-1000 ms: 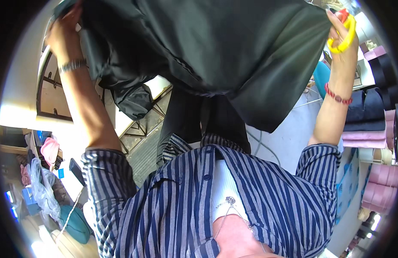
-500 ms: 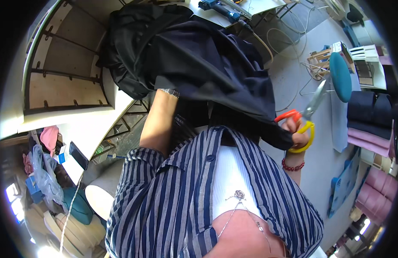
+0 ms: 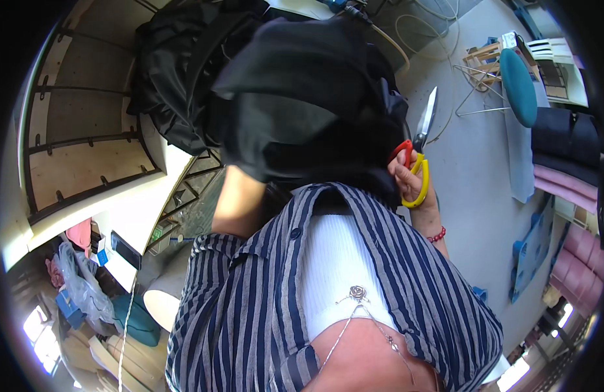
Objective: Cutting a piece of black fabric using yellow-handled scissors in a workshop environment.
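A large black garment [image 3: 295,111] hangs in front of my chest, bunched and folded over itself. My left forearm runs up under the cloth, so my left hand is hidden inside it. My right hand [image 3: 410,179] sits at the garment's right edge, fingers through the red and yellow handles of a pair of scissors [image 3: 419,147]. The blades point up and away from the cloth and look nearly closed.
A pale wooden table top [image 3: 80,150] with slots lies to the left. A teal stool [image 3: 517,85] and wooden frame [image 3: 481,62] stand on the grey floor at upper right. Stacked dark and pink fabric [image 3: 566,163] is at the right, and a cable [image 3: 426,26] loops near the top.
Both arms have come down from overhead. The black garment dropped from spread out above to bunched at my chest. My right hand with the scissors moved in beside the cloth.
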Demonstrator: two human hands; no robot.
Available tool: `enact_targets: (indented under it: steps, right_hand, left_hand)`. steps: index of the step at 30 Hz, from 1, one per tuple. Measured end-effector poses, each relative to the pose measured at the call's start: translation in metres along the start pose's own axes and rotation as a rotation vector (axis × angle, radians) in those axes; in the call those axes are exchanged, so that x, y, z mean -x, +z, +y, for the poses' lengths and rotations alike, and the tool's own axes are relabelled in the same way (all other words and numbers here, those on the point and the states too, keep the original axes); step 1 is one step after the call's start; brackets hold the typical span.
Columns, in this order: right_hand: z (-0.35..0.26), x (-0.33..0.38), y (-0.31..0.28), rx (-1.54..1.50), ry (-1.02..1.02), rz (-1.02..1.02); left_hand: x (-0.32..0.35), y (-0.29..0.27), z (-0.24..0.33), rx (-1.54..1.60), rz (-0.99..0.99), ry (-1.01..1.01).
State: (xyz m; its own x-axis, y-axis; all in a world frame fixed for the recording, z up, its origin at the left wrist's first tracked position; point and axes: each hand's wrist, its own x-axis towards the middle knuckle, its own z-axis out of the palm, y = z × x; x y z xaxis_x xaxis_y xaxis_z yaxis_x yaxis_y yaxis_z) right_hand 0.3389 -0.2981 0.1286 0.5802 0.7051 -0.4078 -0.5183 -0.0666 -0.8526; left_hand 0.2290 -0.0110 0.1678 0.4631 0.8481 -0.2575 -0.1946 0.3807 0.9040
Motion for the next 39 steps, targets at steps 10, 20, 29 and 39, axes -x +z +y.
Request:
enact_targets:
  steps: [10, 20, 29, 39]
  right_hand:
    - [-0.035, -0.042, 0.028, 0.075, -0.289, 0.119]
    - [-0.057, -0.063, 0.047, -0.060, -0.223, -0.209]
    - [-0.066, -0.080, 0.050, 0.180, -0.381, -0.139]
    - [-0.068, -0.148, 0.101, 0.155, -0.170, -0.738]
  left_hand:
    - [0.022, 0.004, 0.011, -0.291, -0.215, 0.134]
    - [0.046, -0.009, 0.027, -0.597, -0.387, 0.299]
    - [0.029, 0.004, 0.035, -0.844, -0.474, 0.391]
    - [0.038, 0.022, 0.107, -1.139, -0.524, 0.611]
